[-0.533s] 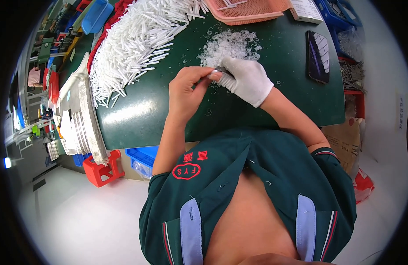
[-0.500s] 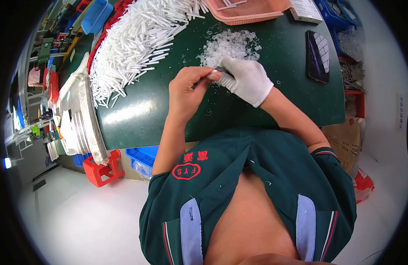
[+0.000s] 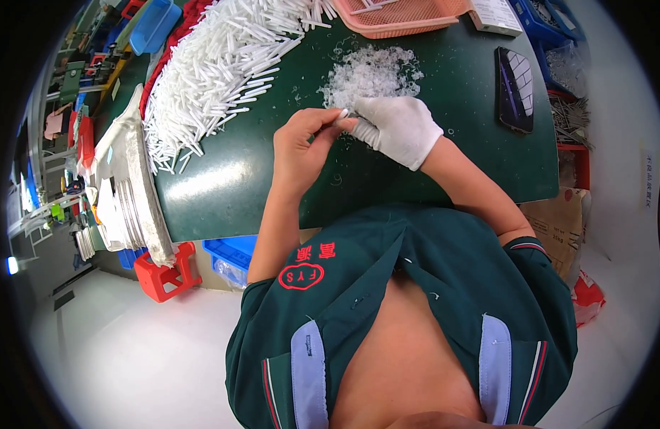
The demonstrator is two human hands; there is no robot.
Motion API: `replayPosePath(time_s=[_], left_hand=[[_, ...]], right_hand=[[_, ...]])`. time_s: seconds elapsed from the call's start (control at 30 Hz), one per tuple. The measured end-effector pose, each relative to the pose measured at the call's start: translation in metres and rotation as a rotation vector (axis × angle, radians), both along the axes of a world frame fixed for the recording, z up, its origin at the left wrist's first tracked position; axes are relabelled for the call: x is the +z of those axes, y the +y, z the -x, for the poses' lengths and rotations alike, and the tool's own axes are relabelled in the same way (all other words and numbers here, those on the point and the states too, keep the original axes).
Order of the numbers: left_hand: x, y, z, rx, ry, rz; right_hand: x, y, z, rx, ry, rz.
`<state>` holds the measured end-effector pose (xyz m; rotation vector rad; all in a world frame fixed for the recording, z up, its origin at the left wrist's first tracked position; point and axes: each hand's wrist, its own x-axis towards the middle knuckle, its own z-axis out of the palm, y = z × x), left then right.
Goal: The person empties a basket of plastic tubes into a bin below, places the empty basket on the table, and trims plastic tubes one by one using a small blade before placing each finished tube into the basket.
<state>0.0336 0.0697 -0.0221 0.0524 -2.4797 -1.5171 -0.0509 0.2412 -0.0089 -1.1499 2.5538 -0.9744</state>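
Head view: our left hand (image 3: 301, 145) pinches a white piece (image 3: 343, 114) at upper centre, beside our gloved right hand (image 3: 403, 131), whose grip we cannot tell; a slack pinch could drop it.

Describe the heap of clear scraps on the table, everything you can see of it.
The heap of clear scraps is a loose, low mound of small, curled, translucent bits that look like plastic. It lies on the green table, right of the white tubes and nearer than the pink basket, with stray bits around its edge. The gloved right hand overlaps its near edge in view; whether they touch cannot be told.
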Motion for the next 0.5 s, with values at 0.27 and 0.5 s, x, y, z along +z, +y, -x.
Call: replayPosePath(time_s=[0.27,0.5], left_hand=[[0.006,-0.002,-0.002,0.068,-0.073,-0.07],[0.012,0.002,-0.001,-0.022,-0.093,0.114]], right_hand=[[-0.015,0.005,0.016,-0.001,-0.328,0.09],[-0.024,0.0,0.016,0.034,-0.608,0.382]])
